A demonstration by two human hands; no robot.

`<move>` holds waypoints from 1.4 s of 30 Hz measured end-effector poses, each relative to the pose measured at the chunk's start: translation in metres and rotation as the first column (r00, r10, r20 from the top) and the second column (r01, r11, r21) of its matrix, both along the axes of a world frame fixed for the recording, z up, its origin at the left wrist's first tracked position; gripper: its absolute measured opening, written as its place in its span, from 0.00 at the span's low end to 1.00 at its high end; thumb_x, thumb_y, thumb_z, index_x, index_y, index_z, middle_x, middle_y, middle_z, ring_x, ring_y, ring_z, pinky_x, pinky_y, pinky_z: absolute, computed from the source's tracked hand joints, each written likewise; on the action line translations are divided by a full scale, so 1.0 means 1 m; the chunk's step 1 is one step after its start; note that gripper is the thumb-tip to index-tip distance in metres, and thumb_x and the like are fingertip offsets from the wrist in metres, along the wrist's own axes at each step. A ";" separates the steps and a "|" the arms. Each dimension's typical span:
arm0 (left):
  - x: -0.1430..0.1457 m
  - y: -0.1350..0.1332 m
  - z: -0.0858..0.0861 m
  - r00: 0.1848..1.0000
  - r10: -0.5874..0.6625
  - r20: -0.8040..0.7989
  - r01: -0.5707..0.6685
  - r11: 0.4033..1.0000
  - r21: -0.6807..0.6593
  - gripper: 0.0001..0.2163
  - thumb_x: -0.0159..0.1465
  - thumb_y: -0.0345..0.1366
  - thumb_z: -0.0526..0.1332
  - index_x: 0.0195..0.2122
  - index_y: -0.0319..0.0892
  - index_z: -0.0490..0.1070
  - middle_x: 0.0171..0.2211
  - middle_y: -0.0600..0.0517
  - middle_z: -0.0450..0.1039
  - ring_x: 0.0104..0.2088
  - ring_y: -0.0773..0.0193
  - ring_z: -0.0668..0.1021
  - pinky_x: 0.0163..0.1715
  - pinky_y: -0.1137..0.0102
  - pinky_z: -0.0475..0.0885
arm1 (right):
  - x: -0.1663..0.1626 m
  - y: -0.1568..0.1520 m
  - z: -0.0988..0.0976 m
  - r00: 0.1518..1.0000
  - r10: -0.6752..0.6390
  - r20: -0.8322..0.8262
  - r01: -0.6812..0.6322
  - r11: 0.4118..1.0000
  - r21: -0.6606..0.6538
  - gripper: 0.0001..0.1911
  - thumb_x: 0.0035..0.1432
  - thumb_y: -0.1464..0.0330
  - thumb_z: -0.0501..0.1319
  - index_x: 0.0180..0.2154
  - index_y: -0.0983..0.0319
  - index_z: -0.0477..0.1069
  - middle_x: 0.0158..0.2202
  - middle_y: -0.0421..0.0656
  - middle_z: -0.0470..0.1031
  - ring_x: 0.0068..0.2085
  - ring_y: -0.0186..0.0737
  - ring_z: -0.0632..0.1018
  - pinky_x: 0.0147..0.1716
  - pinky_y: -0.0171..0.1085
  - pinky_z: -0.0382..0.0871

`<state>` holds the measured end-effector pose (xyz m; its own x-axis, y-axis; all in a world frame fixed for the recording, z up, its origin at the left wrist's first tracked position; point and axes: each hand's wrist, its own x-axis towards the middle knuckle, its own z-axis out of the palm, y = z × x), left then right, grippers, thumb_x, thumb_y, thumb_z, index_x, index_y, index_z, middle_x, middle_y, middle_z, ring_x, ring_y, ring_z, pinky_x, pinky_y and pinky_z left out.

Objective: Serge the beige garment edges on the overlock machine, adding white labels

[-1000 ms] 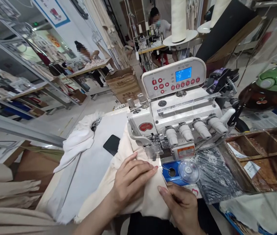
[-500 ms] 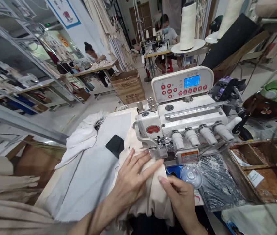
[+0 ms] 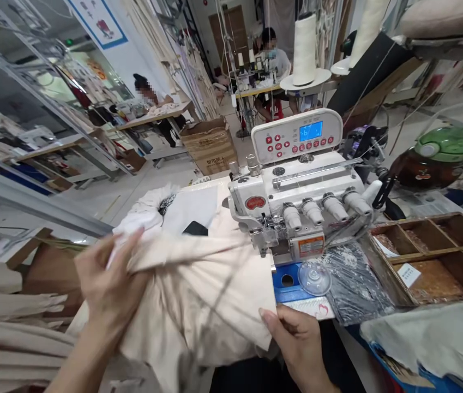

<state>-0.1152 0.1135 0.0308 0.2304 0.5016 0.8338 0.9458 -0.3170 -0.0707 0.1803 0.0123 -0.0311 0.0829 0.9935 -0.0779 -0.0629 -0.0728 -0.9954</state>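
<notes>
A cream cloth piece (image 3: pixel 202 295) is lifted off the white table (image 3: pixel 192 204), stretched out to the left of a white overlock sewing machine (image 3: pixel 296 191). My left hand (image 3: pixel 108 284) is closed on the cloth's left part, fingers wrapped into the fabric. My right hand (image 3: pixel 292 338) pinches the cloth's lower right corner just in front of the machine's blue base plate (image 3: pixel 286 284). One edge of the cloth reaches to the presser foot (image 3: pixel 266 240).
A black phone (image 3: pixel 195 228) and bunched white fabric (image 3: pixel 143 215) lie on the table behind the cloth. A wooden compartment tray (image 3: pixel 431 256) sits right of the machine. Folded beige pieces (image 3: pixel 6 305) are stacked at left. Two other people work at far tables.
My left hand left the presser foot, moved left and gathered the cloth up off the table. The right hand stayed at the cloth's near right corner.
</notes>
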 end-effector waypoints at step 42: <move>0.156 -0.200 -0.055 0.653 -0.579 0.488 0.703 0.703 -0.107 0.09 0.67 0.25 0.61 0.42 0.43 0.78 0.28 0.52 0.73 0.30 0.65 0.73 0.34 0.66 0.73 | 0.021 -0.120 0.008 0.931 0.047 -0.362 -0.089 0.991 -0.100 0.14 0.51 0.58 0.75 0.26 0.62 0.81 0.21 0.39 0.74 0.26 0.37 0.74 0.29 0.33 0.72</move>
